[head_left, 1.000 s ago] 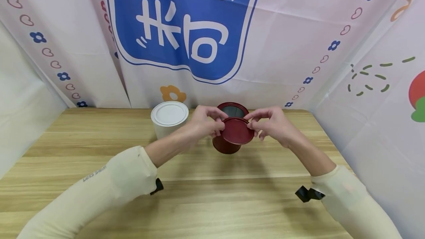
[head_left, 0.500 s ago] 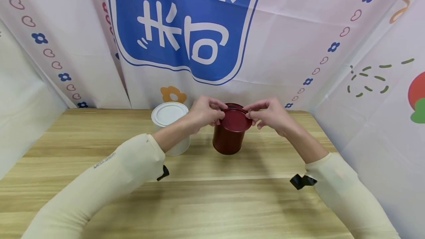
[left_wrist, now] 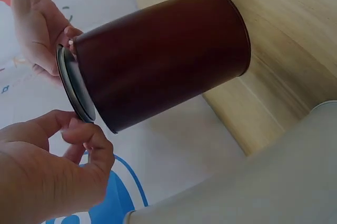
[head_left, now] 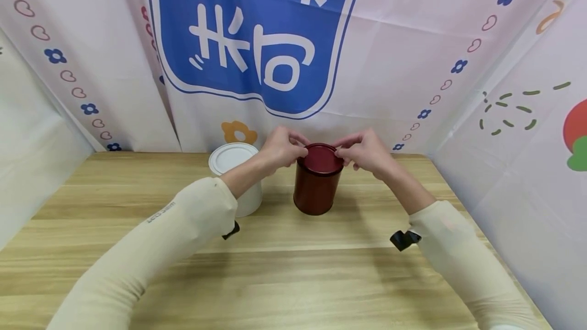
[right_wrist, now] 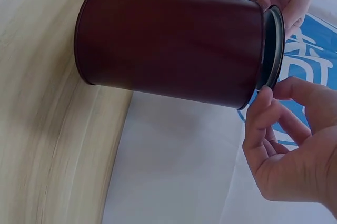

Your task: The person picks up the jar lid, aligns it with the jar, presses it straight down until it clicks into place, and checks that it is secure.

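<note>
At mid-frame, toward the back of the bench [head_left: 293, 279], the left hand [head_left: 281, 149] and right hand [head_left: 364, 153] each pinch opposite edges of the red lid [head_left: 322, 158], holding it level on the upright red can [head_left: 316, 192], beside a white can [head_left: 238, 177].

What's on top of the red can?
A red lid sits on the red can, with the left hand and right hand pinching its rim. The can's inside is covered.
</note>
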Action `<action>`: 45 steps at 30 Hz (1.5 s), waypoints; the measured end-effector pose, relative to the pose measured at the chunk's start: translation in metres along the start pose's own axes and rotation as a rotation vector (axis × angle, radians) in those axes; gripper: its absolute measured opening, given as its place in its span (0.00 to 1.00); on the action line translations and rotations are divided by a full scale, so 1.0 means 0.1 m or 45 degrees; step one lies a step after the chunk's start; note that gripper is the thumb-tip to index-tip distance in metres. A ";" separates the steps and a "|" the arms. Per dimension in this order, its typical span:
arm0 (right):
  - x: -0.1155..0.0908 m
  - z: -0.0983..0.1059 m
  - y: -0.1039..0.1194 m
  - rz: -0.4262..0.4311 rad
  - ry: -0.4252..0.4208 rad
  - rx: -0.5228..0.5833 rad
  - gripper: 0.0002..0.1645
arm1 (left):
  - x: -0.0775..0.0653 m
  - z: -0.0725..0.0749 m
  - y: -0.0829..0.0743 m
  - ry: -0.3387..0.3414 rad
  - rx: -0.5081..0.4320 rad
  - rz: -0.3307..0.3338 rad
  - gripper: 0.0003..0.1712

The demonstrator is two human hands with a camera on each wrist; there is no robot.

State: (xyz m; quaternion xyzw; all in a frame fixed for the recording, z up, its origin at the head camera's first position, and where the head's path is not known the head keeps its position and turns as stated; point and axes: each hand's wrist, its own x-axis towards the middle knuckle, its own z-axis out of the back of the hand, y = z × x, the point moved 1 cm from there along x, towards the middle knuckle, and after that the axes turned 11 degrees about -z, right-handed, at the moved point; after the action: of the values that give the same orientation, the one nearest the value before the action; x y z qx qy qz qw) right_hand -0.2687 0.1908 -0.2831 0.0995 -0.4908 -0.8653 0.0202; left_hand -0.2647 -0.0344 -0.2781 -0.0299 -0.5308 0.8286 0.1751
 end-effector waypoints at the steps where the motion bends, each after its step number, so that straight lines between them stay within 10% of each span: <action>1: 0.01 -0.01 -0.01 0.003 -0.006 -0.008 0.13 | 0.01 0.00 0.02 0.002 0.018 -0.004 0.11; 34: 0.05 -0.09 -0.17 0.265 -0.167 -0.231 0.14 | 0.03 -0.05 0.19 -0.018 0.297 -0.257 0.12; 45: -0.01 0.03 -0.15 0.432 0.021 -0.423 0.29 | -0.10 -0.03 0.15 0.189 0.368 -0.431 0.27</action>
State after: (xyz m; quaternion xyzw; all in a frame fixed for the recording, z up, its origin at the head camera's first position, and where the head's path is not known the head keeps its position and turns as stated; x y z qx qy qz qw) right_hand -0.2672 0.2011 -0.2939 0.0180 -0.3511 -0.9177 0.1853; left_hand -0.2589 -0.0404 -0.2936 0.0240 -0.3898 0.8503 0.3527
